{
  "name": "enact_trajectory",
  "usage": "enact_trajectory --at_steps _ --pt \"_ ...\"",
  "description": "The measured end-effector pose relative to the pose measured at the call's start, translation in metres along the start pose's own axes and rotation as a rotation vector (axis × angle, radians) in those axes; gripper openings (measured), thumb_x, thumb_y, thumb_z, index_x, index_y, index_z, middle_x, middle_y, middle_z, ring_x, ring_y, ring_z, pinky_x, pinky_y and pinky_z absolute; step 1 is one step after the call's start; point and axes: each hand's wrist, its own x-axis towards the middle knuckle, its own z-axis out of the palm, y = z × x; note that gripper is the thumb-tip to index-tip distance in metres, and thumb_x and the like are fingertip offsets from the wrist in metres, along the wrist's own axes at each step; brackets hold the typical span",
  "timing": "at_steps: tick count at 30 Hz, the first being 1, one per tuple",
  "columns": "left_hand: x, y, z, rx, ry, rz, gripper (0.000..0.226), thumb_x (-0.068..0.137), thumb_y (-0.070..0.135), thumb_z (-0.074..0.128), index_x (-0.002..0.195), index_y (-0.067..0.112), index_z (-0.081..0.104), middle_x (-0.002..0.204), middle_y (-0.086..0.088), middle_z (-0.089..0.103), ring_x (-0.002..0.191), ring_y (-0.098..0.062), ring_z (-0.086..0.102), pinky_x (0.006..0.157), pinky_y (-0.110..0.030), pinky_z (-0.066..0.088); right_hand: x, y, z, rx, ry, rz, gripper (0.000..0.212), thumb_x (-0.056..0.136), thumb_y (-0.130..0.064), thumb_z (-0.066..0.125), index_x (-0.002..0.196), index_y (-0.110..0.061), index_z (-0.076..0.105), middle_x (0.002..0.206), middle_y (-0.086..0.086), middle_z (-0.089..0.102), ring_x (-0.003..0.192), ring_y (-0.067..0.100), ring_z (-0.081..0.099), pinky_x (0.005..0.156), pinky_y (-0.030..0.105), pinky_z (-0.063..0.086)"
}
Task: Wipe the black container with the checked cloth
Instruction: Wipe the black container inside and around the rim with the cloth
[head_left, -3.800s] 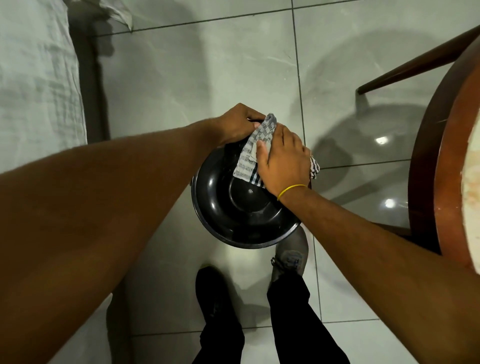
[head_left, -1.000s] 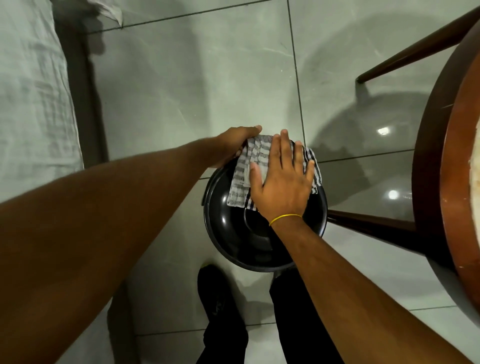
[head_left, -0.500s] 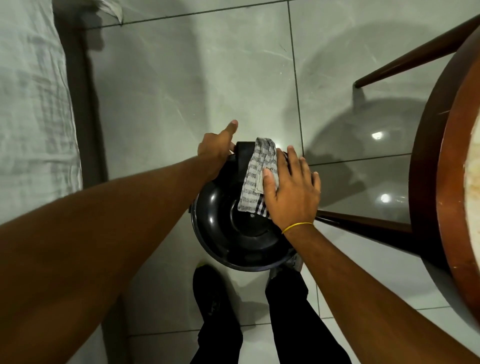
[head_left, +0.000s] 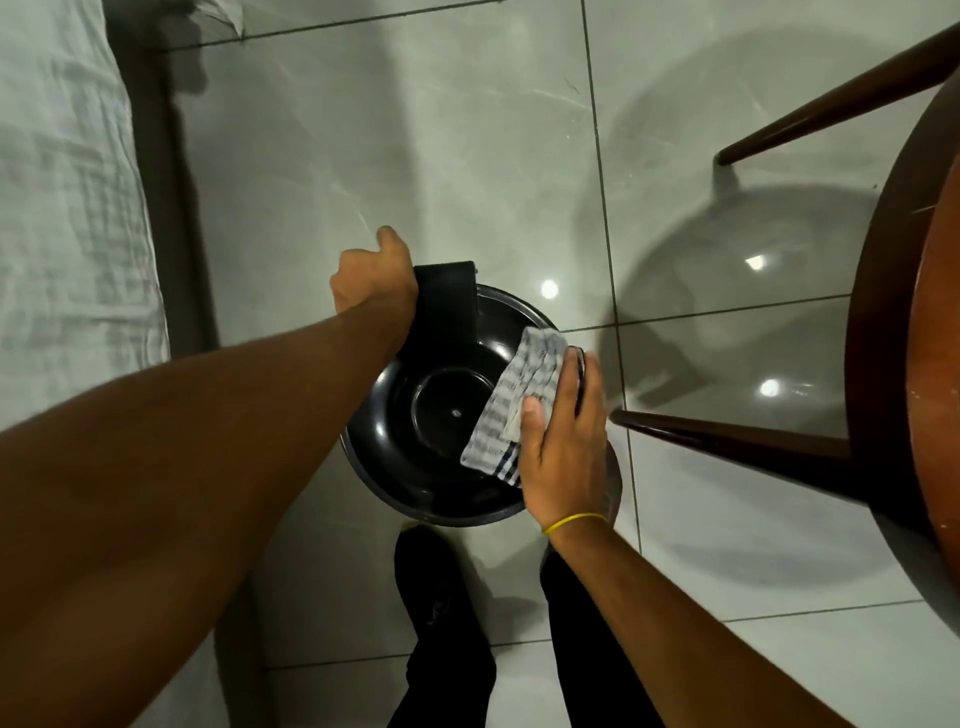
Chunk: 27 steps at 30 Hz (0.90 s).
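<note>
Now your right hand (head_left: 563, 447) is flat and open, pressing the checked cloth (head_left: 519, 400) onto the right inside wall of the black container (head_left: 426, 415). Your thumb lies on top of the cloth. The cloth is folded into a long strip that runs from the rim, up and right, down toward the round bottom. Your left hand (head_left: 371, 283) is closed around the flat black handle (head_left: 447, 299) at the upper left of the container, so it holds the container up over the floor (head_left: 415, 156).

The container sits in the middle of the frame, above your feet. Its unwiped side looks to be the left wall, away from your right hand. I think your right hand should slide the cloth around the wall that way, while your left hand holds on. A wooden chair (head_left: 909, 364) is at the right of the frame.
</note>
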Motion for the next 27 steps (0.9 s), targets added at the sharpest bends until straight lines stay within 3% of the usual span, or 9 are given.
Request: enact_trajectory --at_steps 4,7,11,19,22,27 --pt "0.002 -0.007 -0.001 0.023 0.045 0.0 0.049 0.091 0.061 0.04 0.096 0.015 0.057 0.095 -0.006 0.062 0.082 -0.027 0.061 0.078 -0.038 0.049 -0.021 0.005 0.011 -0.201 -0.016 -0.06 0.077 0.113 -0.059 0.026 0.176 -0.017 0.008 0.185 0.013 0.004 0.171 0.037 0.009 0.13 0.063 0.035" --pt "0.003 -0.006 0.0 0.033 0.057 0.001 0.045 0.093 0.059 0.04 0.093 0.016 0.054 0.091 -0.005 0.06 0.079 -0.025 0.06 0.075 -0.037 0.045 -0.029 0.009 0.016 -0.322 -0.023 -0.094 0.083 0.111 -0.065 0.022 0.176 -0.016 0.006 0.186 0.012 0.002 0.171 0.036 0.006 0.131 0.065 0.03" --pt "0.003 -0.008 0.0 0.021 0.066 0.005 0.045 0.094 0.057 0.04 0.09 0.015 0.055 0.08 -0.002 0.056 0.066 -0.018 0.054 0.073 -0.037 0.045 -0.048 0.008 0.026 -0.393 -0.046 -0.176 0.086 0.111 -0.064 0.029 0.177 -0.016 0.001 0.185 0.013 -0.005 0.171 0.037 -0.002 0.133 0.067 0.018" --pt "0.004 -0.01 0.001 0.042 0.077 0.024 0.047 0.093 0.056 0.036 0.092 0.014 0.058 0.078 -0.004 0.052 0.069 -0.024 0.054 0.073 -0.038 0.042 -0.072 -0.023 0.054 -0.502 -0.107 -0.364 0.087 0.107 -0.057 0.042 0.177 -0.018 0.007 0.186 0.01 -0.005 0.171 0.033 -0.009 0.132 0.068 -0.004" --pt "0.005 -0.012 0.002 0.04 0.077 0.027 0.047 0.093 0.057 0.036 0.089 0.015 0.055 0.068 0.0 0.046 0.058 -0.016 0.046 0.071 -0.038 0.041 -0.068 -0.043 0.069 -0.483 -0.118 -0.425 0.087 0.108 -0.057 0.044 0.177 -0.017 0.009 0.186 0.009 -0.004 0.172 0.032 -0.005 0.131 0.069 -0.003" --pt "0.006 -0.012 0.0 0.064 0.005 0.037 0.053 0.093 0.06 0.031 0.093 0.014 0.058 0.082 -0.006 0.057 0.062 -0.018 0.05 0.067 -0.038 0.042 -0.058 -0.075 0.089 -0.426 -0.095 -0.41 0.085 0.109 -0.056 0.043 0.177 -0.019 0.008 0.186 0.01 -0.005 0.172 0.033 -0.005 0.133 0.073 0.005"
